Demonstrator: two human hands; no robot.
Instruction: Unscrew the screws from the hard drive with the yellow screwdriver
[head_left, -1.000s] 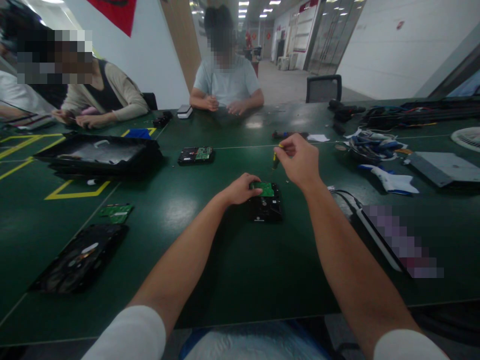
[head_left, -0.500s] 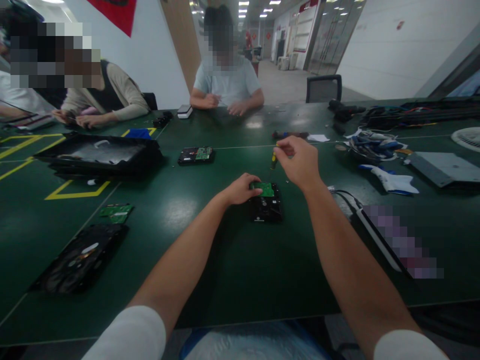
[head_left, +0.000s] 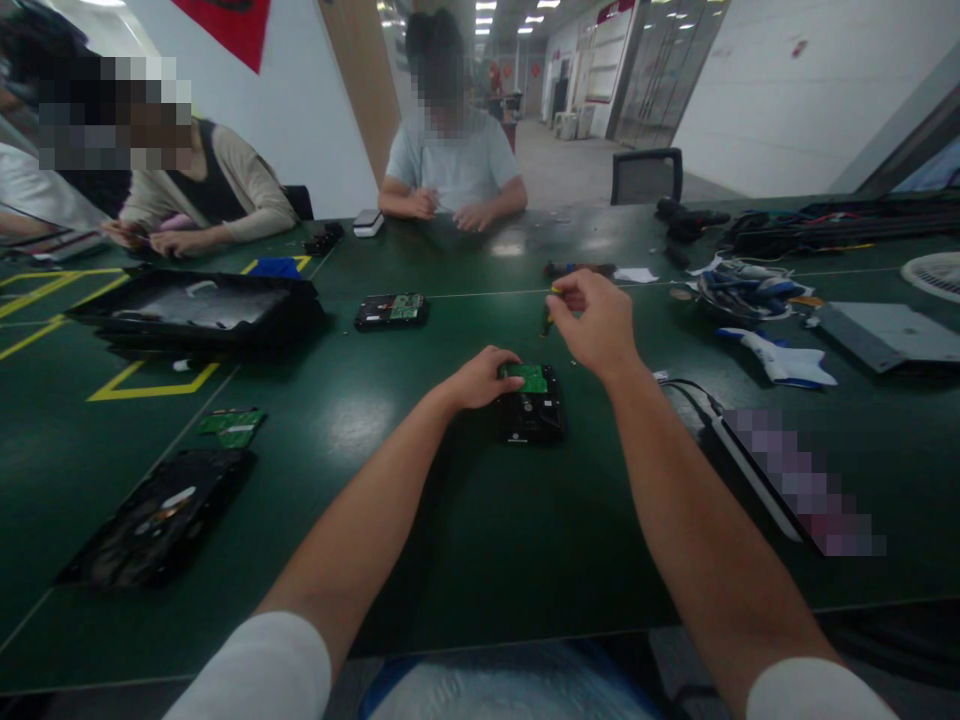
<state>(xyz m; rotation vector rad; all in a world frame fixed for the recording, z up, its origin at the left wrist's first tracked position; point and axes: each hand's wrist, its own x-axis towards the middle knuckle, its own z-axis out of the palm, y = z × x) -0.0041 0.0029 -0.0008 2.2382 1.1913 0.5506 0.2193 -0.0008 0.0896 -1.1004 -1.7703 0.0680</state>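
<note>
A black hard drive (head_left: 531,415) lies flat on the green table, its green circuit board (head_left: 534,379) facing up at the far end. My left hand (head_left: 481,379) grips the drive's far left side, thumb on the board. Above the drive's far right corner, my right hand (head_left: 592,312) pinches a small yellow and dark screwdriver (head_left: 548,322) by its top. The screwdriver points down, close to upright; its tip is too thin to make out.
Left lie another black drive (head_left: 161,515) and a loose circuit board (head_left: 232,427). A third drive (head_left: 391,311) and black trays (head_left: 199,305) are further back. A phone-like device (head_left: 795,480), gloves (head_left: 780,357) and a metal box (head_left: 892,333) lie right. Co-workers sit across the table.
The right hand has shifted very slightly while still pinching the screwdriver. The left hand and the hard drive stay in place.
</note>
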